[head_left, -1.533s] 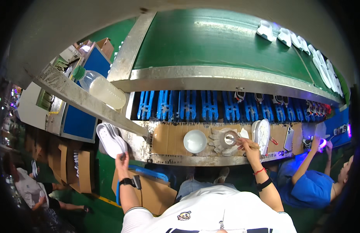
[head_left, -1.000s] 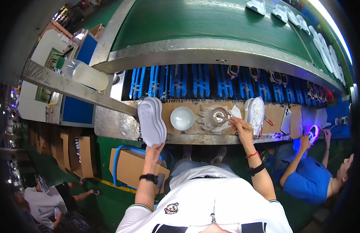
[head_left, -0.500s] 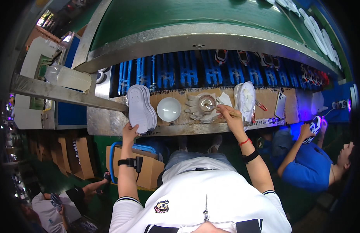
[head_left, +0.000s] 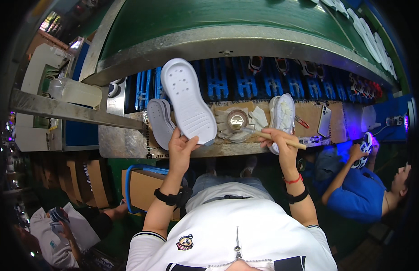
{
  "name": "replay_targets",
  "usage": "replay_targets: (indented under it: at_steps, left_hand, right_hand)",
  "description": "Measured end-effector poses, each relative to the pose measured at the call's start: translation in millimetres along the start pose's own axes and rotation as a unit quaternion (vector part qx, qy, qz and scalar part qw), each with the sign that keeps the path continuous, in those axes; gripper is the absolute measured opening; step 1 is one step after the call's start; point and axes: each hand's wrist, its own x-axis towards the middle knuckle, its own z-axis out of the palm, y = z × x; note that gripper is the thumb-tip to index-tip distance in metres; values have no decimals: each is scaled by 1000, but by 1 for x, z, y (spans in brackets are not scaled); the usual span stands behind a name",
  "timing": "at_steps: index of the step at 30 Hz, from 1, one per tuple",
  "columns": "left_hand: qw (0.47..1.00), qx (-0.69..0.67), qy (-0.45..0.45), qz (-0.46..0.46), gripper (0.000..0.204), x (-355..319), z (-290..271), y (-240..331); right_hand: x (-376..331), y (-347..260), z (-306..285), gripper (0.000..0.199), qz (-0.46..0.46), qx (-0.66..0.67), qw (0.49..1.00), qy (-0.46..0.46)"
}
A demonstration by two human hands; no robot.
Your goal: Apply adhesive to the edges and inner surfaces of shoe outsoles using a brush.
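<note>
A white shoe sole (head_left: pixel 187 97) is raised in my left hand (head_left: pixel 178 147), gripped at its near end with the thumb on the face toward me. Behind it on the left lies a stack of soles (head_left: pixel 159 122). My right hand (head_left: pixel 282 139) is closed round the wooden handle of a brush (head_left: pixel 290 142), whose far end points toward a small bowl of liquid (head_left: pixel 237 121). The bowl stands on white knitted gloves (head_left: pixel 222 128). The white bowl seen earlier is hidden behind the raised sole. More white soles (head_left: pixel 282 113) lie just beyond my right hand.
Cardboard (head_left: pixel 309 116) covers the metal bench, with a phone (head_left: pixel 324 121) and a red-handled tool (head_left: pixel 301 121) on it. A green conveyor (head_left: pixel 227 18) with a metal rim runs above. At left, a metal bar (head_left: pixel 74 108) carries a plastic bottle (head_left: pixel 76 91). A co-worker in blue (head_left: pixel 361 189) handles a shoe at right.
My left hand has lifted one sole off the stack and moved it right, over the white bowl. My right hand has drawn back toward me and right with the brush.
</note>
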Motion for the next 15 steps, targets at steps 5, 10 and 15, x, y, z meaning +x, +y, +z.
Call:
replay_targets:
  at_steps: [5,10,15]
  left_hand:
    - [998,28,-10,63,41,1,36,6]
    - [990,78,-15,116,41,0,47,12]
    - [987,88,-21,130,43,-3,53,15]
  right_hand:
    - [-12,-25,18,22,-95,5,992,-81]
    - [-7,-27,20,19,-119,-49,987,-99]
    - [-1,-39,24,18,-148,-39,984,-89]
